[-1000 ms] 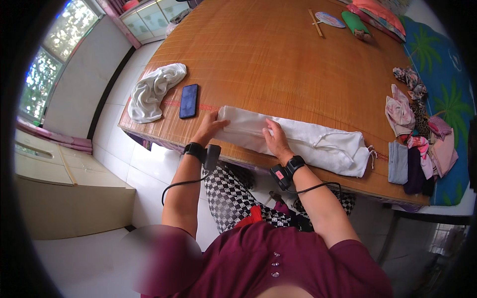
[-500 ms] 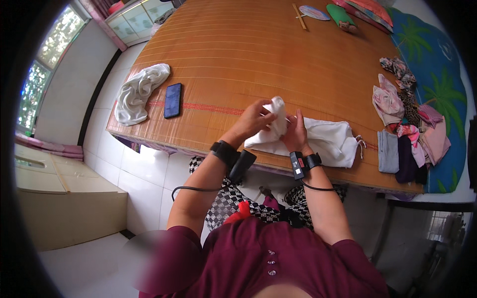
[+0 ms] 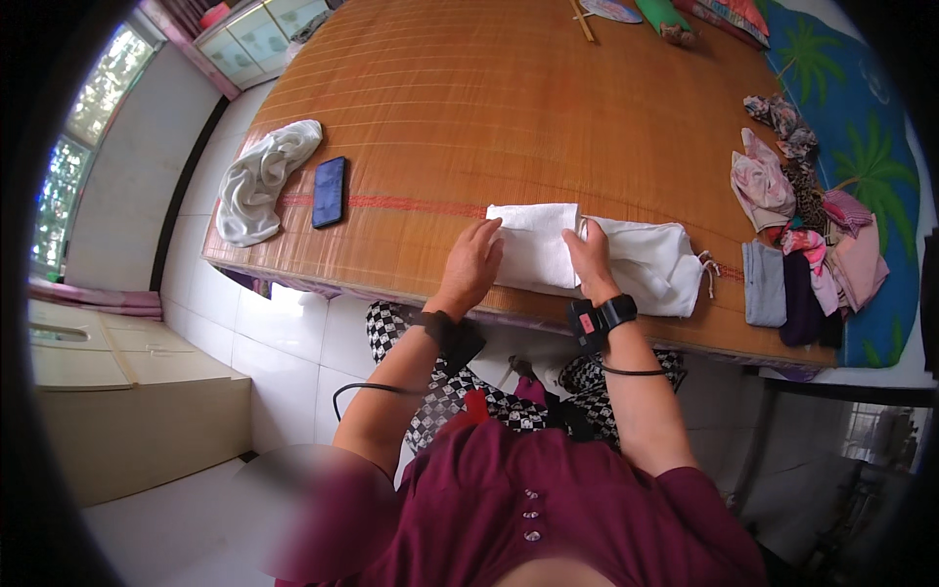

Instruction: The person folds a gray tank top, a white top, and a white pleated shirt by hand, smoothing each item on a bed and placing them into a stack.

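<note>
White cloth trousers [image 3: 646, 264] with a drawstring at the right end lie near the front edge of the bed. Their left part is folded over into a flat, smooth panel [image 3: 533, 240]. My left hand [image 3: 471, 269] lies along the left edge of that panel, fingers stretched out and touching the cloth. At the panel's right edge, my right hand [image 3: 593, 262] has the fold between thumb and fingers; its fingertips are partly hidden by the cloth. Both wrists wear black straps with small devices.
A crumpled white cloth [image 3: 259, 186] and a dark phone [image 3: 330, 193] lie to the left on the woven mat [image 3: 430, 117]. Folded grey cloth [image 3: 764, 284] and piled clothes [image 3: 851, 269] are at the right. A green roll [image 3: 665, 18] and a wooden stick [image 3: 583, 22] sit at the far side.
The bunched white cloth that was raised between my hands now lies flat as a folded panel. My left hand has moved down and left to its edge; my right hand stays near the fold.
</note>
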`<state>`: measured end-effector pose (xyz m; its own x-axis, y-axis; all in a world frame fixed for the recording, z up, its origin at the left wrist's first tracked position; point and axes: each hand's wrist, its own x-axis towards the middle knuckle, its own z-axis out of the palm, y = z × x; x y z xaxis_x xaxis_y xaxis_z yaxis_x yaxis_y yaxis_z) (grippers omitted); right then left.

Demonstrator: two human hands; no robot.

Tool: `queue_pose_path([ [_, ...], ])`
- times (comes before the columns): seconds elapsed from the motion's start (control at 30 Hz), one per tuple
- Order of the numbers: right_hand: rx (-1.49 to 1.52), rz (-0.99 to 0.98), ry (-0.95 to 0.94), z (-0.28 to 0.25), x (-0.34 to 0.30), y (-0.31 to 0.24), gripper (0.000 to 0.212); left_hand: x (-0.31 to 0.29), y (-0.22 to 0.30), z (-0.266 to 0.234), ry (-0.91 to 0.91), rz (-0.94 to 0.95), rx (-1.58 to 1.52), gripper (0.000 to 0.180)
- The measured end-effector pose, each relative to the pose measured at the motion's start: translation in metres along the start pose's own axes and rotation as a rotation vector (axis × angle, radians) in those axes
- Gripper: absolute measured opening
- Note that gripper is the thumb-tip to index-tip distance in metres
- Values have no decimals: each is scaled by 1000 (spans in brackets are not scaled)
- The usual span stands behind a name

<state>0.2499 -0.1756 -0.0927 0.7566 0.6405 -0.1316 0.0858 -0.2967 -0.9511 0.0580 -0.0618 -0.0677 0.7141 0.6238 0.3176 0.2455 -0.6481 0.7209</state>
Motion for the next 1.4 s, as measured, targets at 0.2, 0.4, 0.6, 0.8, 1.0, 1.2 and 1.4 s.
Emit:
queue_pose_path([
  [0.2,-327,-454,203,4,-17,1,53,16,5,34,-200,162,342,50],
  [0.4,-893,-487,9,9,-42,13,56,10,-5,56,-225,194,471,56],
  [0.6,-915,-529,65,13,-47,20,56,12,-6,58,-241,170,513,57],
  [0.8,-903,-519,61,12,-46,22,56,12,-6,59,-255,154,489,60],
  [1.0,-841,-525,25,7,-48,17,56,8,-4,55,-233,150,425,61],
  [1.2,-388,-477,102,-6,-56,26,48,-14,-1,46,-230,121,349,60],
  [1.4,24,-164,97,-26,-22,35,27,-18,1,43,-201,105,335,54],
])
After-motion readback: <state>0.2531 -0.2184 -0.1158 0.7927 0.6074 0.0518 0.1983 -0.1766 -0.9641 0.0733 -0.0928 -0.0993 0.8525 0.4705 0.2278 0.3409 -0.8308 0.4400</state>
